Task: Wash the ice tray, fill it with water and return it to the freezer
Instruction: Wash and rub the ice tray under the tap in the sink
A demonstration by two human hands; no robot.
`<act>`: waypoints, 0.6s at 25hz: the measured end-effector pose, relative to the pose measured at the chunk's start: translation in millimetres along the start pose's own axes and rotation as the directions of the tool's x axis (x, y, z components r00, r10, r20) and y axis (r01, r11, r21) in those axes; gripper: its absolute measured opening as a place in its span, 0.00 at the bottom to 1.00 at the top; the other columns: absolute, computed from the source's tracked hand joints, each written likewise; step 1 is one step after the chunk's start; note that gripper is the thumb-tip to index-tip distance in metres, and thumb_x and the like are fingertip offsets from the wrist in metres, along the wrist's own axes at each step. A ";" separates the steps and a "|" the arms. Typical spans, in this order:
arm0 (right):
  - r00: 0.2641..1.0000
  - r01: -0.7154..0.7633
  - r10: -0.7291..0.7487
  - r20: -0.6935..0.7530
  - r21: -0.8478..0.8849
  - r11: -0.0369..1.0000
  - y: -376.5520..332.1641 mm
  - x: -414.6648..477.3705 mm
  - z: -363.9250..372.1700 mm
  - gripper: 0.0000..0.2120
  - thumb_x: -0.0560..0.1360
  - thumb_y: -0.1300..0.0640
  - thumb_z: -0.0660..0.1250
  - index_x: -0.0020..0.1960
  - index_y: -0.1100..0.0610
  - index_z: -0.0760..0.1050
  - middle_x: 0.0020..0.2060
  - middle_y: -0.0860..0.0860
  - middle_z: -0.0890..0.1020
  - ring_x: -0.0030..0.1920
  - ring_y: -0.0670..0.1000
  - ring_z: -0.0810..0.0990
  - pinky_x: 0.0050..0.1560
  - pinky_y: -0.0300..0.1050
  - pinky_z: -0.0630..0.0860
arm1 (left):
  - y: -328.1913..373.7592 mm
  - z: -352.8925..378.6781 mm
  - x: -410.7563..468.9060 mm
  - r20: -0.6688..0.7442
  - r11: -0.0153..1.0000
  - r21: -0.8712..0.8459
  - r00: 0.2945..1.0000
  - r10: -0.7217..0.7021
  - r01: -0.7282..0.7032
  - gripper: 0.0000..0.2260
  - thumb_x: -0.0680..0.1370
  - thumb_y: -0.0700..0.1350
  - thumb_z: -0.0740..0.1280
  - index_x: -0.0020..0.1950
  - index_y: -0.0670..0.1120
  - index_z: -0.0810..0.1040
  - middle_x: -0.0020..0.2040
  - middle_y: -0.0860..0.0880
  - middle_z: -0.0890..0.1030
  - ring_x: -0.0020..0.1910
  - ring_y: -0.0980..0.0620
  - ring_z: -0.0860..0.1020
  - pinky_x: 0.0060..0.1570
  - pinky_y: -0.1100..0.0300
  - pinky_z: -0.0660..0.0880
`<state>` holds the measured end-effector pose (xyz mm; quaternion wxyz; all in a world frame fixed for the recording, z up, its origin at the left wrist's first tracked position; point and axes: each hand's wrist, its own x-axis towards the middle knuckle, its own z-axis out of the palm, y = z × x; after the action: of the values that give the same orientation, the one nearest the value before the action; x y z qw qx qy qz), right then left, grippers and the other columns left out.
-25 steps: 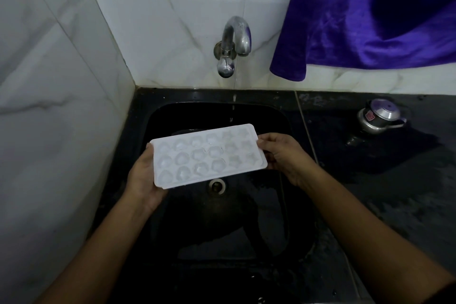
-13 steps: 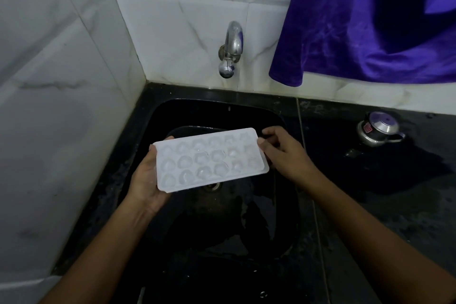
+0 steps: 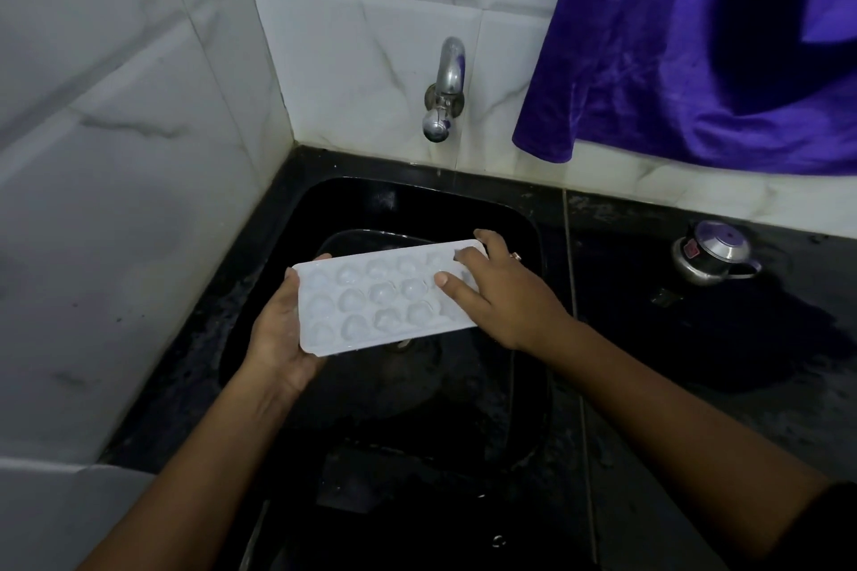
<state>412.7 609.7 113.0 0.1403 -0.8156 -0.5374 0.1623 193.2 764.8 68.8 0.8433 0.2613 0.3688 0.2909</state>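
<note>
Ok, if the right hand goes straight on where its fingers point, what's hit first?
The ice tray: the right hand lies over its right end, fingers aimed left and away across the cups. Beyond that, probably the back wall of the sink; depth is unclear.
</note>
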 end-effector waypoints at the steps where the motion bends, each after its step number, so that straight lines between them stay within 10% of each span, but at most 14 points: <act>1: 1.000 0.008 -0.008 0.011 -0.006 1.000 -0.7 -2.0 0.0 0.31 0.82 0.32 0.53 0.76 0.50 0.69 0.82 0.53 0.56 0.72 0.60 0.72 0.65 0.57 0.76 | 3.5 -0.9 -1.0 -0.004 1.000 -0.003 1.000 -0.009 0.009 0.19 0.87 0.58 0.57 0.59 0.49 0.83 0.61 0.43 0.86 0.54 0.42 0.87 0.49 0.43 0.85; 15: 0.987 -0.141 0.136 -0.080 -0.060 0.988 -46.7 -2.5 15.4 0.30 0.83 0.32 0.51 0.72 0.51 0.73 0.81 0.57 0.58 0.72 0.62 0.72 0.68 0.58 0.73 | 39.7 -23.4 12.7 0.035 0.992 0.066 0.994 -0.106 0.103 0.19 0.88 0.56 0.56 0.62 0.47 0.82 0.59 0.42 0.87 0.52 0.41 0.88 0.42 0.45 0.86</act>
<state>366.6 626.1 118.1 0.1221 -0.8607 -0.4788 0.1228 170.4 806.3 75.0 0.8555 0.2742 0.3748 0.2291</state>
